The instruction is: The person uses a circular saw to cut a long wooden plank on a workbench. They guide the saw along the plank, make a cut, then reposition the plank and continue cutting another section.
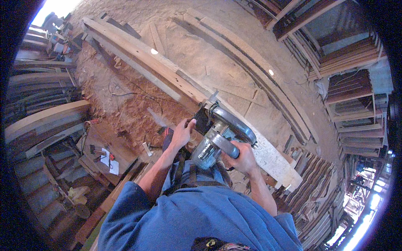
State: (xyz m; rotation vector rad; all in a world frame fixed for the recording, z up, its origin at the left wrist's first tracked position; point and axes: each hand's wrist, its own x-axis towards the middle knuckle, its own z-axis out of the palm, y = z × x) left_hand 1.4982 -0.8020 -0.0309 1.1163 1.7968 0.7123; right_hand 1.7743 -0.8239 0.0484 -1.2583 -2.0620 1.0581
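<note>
A circular saw (228, 125) with a dark blade guard and a teal-grey motor housing sits on a long wooden beam (167, 71). My right hand (243, 158) wraps round the saw's curved rear handle. On the other side, my left hand (182, 134) grips the edge of the saw's dark base plate, thumb on top. Diagonally from far left to near right, the beam runs under the saw, and a few dark holes show along its face. The saw hides the blade and part of the beam.
Two long boards (251, 62) lie on the sawdust-covered floor beyond the beam. Stacked offcuts (310, 188) stand at near right. Left of me, a hammer (98, 151) and white paper (109, 162) rest on a brown board. Timber racks (351, 92) line the right side.
</note>
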